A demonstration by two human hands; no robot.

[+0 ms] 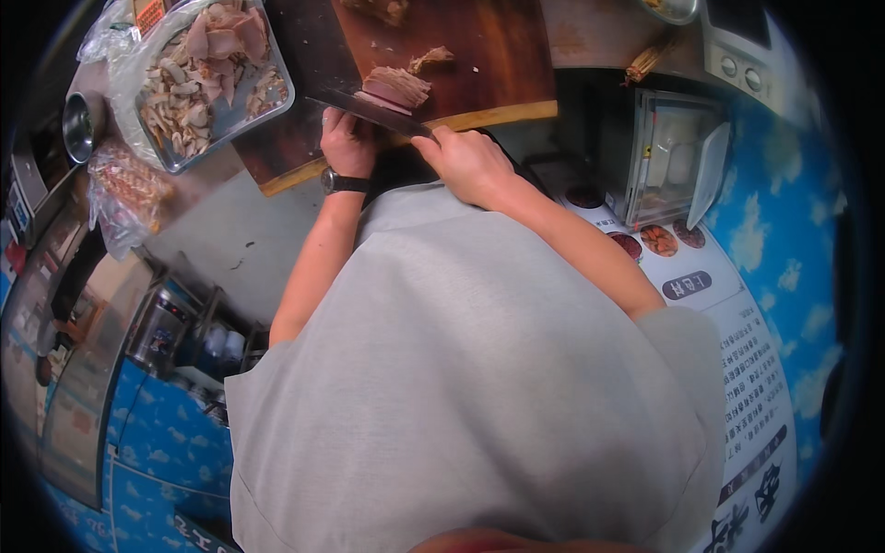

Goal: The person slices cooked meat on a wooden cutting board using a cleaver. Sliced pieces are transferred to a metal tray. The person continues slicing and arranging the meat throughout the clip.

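Observation:
My right hand [470, 162] grips a kitchen knife [373, 114], whose blade points left across the near part of a dark wooden cutting board [498, 62]. Against the far side of the blade lies a piece of cooked meat [397, 86], pale with a pinkish layer and cut faces. My left hand [349, 142], with a ring and a wristwatch, is close to the blade on its near side. Part of its fingers is hidden there, so whether it holds anything does not show. A shredded meat scrap [432, 59] rests just beyond the piece.
Left of the board, a metal tray [289, 104] holds sliced meat. Beside it are a steel bowl [84, 126] and a bagged food item [128, 186]. A white appliance with knobs [743, 69] stands at right, above a clear-sided container [671, 152]. More meat [380, 8] lies at the board's far edge.

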